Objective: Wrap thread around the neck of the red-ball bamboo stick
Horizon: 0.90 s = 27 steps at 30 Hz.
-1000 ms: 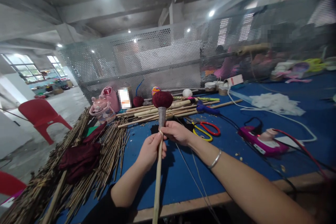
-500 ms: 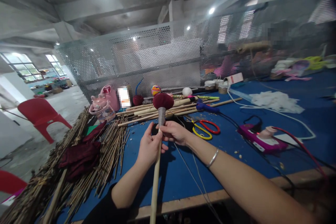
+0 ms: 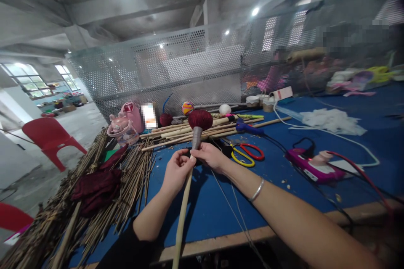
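A pale wooden stick point(image 3: 184, 214) slants up from the table's front edge, topped by a dark red, cloth-like round head point(image 3: 200, 120). Grey thread point(image 3: 196, 137) is wound in a tight band just below that head. My left hand point(image 3: 177, 171) pinches the stick under the band, thumb against the wood. My right hand point(image 3: 208, 156) is closed at the lower end of the band; its fingertips are partly hidden behind the stick. Loose grey thread ends point(image 3: 232, 206) trail from there down over the table edge.
Scissors point(image 3: 243, 154) with red and yellow handles lie right of my hands, near a purple power strip point(image 3: 312, 166) with cables. Thin twigs point(image 3: 126, 193) and dark red cloth point(image 3: 97, 189) cover the left side. Peeled sticks point(image 3: 170, 134) lie behind, before a perforated metal screen point(image 3: 189, 67).
The stick's head has swung slightly right and its lower end left, so it leans more. My left fingers have curled in more; both hands stay around the same spot.
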Tool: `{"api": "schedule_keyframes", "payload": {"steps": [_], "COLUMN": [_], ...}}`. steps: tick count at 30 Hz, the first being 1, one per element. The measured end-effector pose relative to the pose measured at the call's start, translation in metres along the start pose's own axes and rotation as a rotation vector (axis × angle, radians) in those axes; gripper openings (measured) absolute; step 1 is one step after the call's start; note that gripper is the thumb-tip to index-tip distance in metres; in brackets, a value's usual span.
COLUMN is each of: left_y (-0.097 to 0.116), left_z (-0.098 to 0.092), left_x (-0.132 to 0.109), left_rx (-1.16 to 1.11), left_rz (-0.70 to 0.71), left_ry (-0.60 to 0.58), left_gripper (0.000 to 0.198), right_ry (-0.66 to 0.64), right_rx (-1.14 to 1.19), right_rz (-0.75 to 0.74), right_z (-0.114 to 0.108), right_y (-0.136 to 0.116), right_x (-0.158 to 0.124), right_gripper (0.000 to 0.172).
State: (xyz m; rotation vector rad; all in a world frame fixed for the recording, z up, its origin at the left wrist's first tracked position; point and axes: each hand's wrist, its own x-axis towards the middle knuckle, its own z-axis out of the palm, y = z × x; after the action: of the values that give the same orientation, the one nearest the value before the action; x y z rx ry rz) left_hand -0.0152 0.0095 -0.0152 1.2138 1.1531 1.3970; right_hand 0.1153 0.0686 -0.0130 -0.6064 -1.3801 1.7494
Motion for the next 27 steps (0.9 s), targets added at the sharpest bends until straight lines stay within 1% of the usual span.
{"api": "schedule_keyframes", "payload": {"steps": [3, 6, 11, 14, 16, 19, 20, 23, 27], "left_y": [0.003, 0.007, 0.013, 0.013, 0.012, 0.011, 0.012, 0.016, 0.021], "left_z": [-0.003, -0.003, 0.000, 0.000, 0.000, 0.000, 0.000, -0.001, -0.003], "left_x": [0.001, 0.001, -0.003, -0.005, -0.006, -0.005, -0.005, -0.004, -0.006], "left_rx": [0.016, -0.004, -0.152, -0.182, -0.107, 0.033, 0.056, 0.039, -0.090], "left_rz": [-0.006, -0.047, -0.175, -0.213, -0.191, -0.072, -0.041, -0.034, -0.102], "left_ry": [-0.030, -0.083, -0.164, -0.208, -0.172, -0.072, -0.057, -0.085, -0.177], "left_gripper": [0.057, 0.061, 0.072, 0.071, 0.068, 0.071, 0.074, 0.079, 0.081], "right_ry": [0.012, 0.001, -0.172, -0.232, -0.212, -0.156, -0.152, -0.173, -0.232], "right_rx": [-0.055, -0.057, -0.009, -0.017, -0.059, -0.103, -0.105, -0.060, 0.067], "right_rz": [0.033, 0.048, 0.074, 0.071, 0.052, 0.018, 0.016, 0.034, 0.082], "right_z": [0.001, -0.001, -0.007, -0.008, -0.008, -0.007, -0.007, -0.008, -0.010], "right_y": [-0.004, -0.003, 0.000, 0.000, 0.000, 0.001, 0.001, -0.001, -0.005], "right_x": [-0.002, -0.002, -0.001, -0.001, -0.001, -0.001, 0.000, -0.001, -0.004], "right_gripper": [0.034, 0.033, 0.030, 0.028, 0.027, 0.028, 0.028, 0.028, 0.031]}}
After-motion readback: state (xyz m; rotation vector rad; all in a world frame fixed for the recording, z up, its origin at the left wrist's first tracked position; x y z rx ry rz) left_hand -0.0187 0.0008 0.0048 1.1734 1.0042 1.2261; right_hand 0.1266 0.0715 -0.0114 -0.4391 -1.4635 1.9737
